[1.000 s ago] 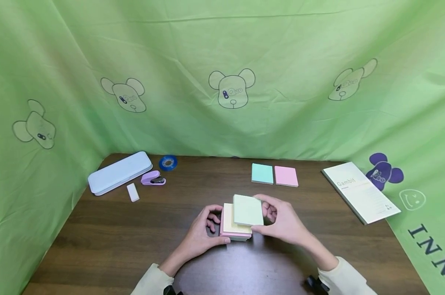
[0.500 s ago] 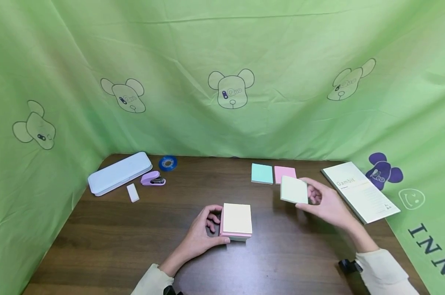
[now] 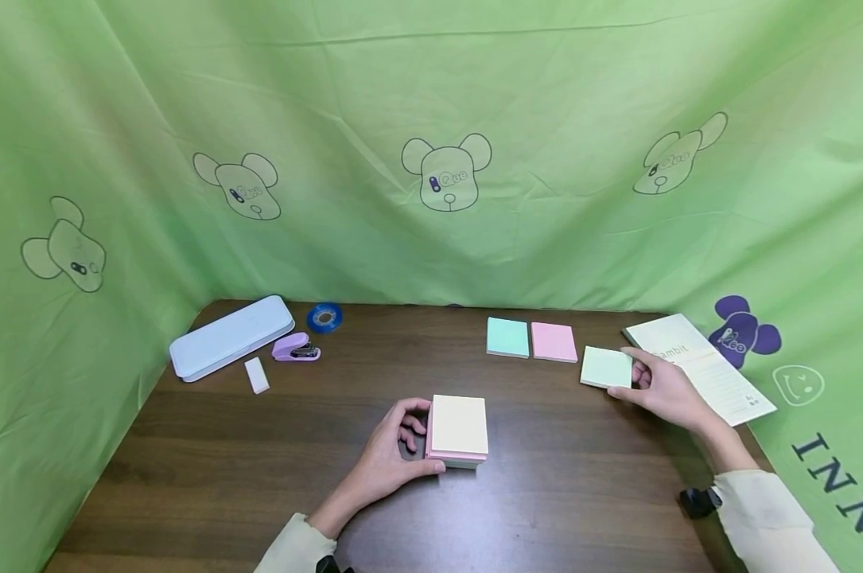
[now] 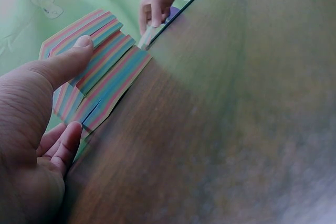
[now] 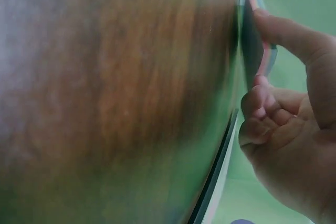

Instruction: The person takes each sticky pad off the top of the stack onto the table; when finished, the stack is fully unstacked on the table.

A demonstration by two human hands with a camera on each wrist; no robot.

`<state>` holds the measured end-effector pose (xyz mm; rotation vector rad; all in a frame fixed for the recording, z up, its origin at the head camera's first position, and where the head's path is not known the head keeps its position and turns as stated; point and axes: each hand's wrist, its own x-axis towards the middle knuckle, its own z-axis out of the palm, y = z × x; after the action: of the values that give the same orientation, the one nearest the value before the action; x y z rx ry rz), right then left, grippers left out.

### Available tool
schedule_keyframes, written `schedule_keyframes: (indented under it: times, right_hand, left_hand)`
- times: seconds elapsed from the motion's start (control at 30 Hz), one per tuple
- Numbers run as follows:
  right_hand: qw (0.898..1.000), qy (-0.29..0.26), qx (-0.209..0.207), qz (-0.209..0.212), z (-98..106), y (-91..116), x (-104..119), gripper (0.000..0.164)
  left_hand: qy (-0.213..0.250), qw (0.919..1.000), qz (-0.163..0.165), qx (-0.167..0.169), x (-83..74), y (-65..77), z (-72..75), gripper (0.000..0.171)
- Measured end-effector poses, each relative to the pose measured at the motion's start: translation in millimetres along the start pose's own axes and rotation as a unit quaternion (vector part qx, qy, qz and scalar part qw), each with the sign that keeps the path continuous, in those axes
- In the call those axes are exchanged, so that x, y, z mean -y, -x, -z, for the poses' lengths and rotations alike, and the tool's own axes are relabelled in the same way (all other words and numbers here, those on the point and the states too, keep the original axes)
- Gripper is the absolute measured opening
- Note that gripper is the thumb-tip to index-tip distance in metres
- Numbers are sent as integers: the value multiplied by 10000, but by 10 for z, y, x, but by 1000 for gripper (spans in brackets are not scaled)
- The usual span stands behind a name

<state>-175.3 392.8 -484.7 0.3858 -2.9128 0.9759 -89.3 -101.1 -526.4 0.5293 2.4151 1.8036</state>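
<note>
My left hand (image 3: 394,452) holds a stack of sticky note pads (image 3: 460,426) by its left side, thumb at the front corner. Pale yellow tops the stack, with pink and other layers below. In the left wrist view, the stack's (image 4: 107,72) sides show coloured stripes between thumb and fingers. Farther right, my right hand (image 3: 666,391) pinches a pale green sticky note pad (image 3: 606,368) at its right edge. This pad is low over the table, just right of a pink pad (image 3: 554,342); whether it touches the wood I cannot tell. A turquoise pad (image 3: 507,337) lies left of the pink one.
A white notepad (image 3: 717,374) lies at the far right, partly behind my right hand. At the back left are a light blue case (image 3: 232,338), a purple stapler (image 3: 296,347), blue tape (image 3: 324,317) and a white eraser (image 3: 257,375). Green cloth (image 3: 445,255) borders the table.
My right hand has lifted the pale green pad off the stack and carried it right and back, lowering it beside the pink pad. My left hand has stayed at the stack.
</note>
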Motion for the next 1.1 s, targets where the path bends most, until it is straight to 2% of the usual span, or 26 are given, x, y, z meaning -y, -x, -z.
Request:
schedule_keyframes:
  times: [0.1, 0.17, 0.37, 0.53, 0.8, 0.97, 1.1]
  right_hand:
    - [9988, 458, -4, 162, -23, -5, -20, 87]
    - [9968, 768, -85, 215, -32, -9, -18, 85]
    - [9915, 1135, -553, 299, -39, -51, -9, 50]
    - [9905, 1206, -657, 72, -75, -106, -9, 45]
    - [9914, 1132, -647, -107, -92, -220, -7, 49]
    - [9913, 1141, -411, -508, -54, -185, 42, 69]
    - [9897, 1139, -525, -697, -63, -137, 174, 77]
  left_hand:
    - [-14, 10000, -25, -1, 1, 0, -1, 84]
    - [-26, 10000, -25, 4, -1, 0, -3, 84]
    - [-22, 10000, -56, -5, -8, 0, 1, 85]
    - [-50, 10000, -63, -1, -3, 3, 10, 85]
    - [-53, 10000, 36, -3, 3, 6, 5, 85]
    - [-76, 10000, -2, 19, 4, -5, -5, 84]
    - [-73, 10000, -7, -2, -2, -1, -2, 85]
